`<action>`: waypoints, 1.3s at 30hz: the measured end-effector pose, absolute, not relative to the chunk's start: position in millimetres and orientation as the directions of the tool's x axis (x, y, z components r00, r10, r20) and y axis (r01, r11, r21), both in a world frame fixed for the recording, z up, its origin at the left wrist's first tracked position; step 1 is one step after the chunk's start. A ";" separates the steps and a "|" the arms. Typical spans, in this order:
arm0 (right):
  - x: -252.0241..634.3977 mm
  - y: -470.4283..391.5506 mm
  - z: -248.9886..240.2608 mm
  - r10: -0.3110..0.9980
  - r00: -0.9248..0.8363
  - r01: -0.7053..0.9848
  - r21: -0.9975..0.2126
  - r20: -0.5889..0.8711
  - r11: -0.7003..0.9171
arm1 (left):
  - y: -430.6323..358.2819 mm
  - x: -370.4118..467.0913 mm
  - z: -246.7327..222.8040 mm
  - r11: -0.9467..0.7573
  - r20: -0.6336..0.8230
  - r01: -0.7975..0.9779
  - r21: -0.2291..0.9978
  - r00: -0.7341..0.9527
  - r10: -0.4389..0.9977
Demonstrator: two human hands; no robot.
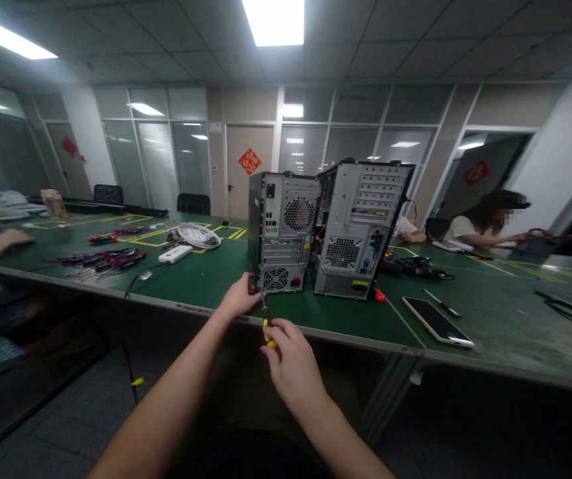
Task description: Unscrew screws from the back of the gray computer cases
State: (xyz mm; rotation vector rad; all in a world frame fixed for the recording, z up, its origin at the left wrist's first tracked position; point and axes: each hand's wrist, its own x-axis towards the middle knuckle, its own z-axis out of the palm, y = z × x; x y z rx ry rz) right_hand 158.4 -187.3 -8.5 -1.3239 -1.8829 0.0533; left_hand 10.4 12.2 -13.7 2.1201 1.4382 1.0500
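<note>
A screwdriver (pixel 266 322) with a yellow and black handle is held in my right hand (pixel 296 362), its shaft pointing up at the lower left corner of a computer case (pixel 285 229). My left hand (pixel 240 297) is closed at that same corner, beside the screwdriver's tip; what its fingers grip is hidden. The case stands upright, its back panel with fan grille and ports facing me. Close on its right stands a second, taller computer case (pixel 353 233), also back side toward me.
On the green table lie a white phone (pixel 438 322), a thin pen-like tool (pixel 442 304), a red-tipped object (pixel 379 295), a white power strip (pixel 175 254), a white basket (pixel 199 235) and tangled wires (pixel 104 261). Other people sit at left and right.
</note>
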 end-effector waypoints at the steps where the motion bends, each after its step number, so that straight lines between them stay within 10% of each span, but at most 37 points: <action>1: 158.0 -187.4 -8.0 0.807 -0.106 0.759 -0.478 0.580 0.442 | 11.9 10.6 -13.5 -0.407 0.371 0.634 0.658 0.197 0.907; 39: 155.7 -188.3 -7.9 0.832 -0.107 0.751 -0.504 0.544 0.426 | 13.2 10.6 -14.5 -0.405 0.367 0.629 0.663 0.198 0.909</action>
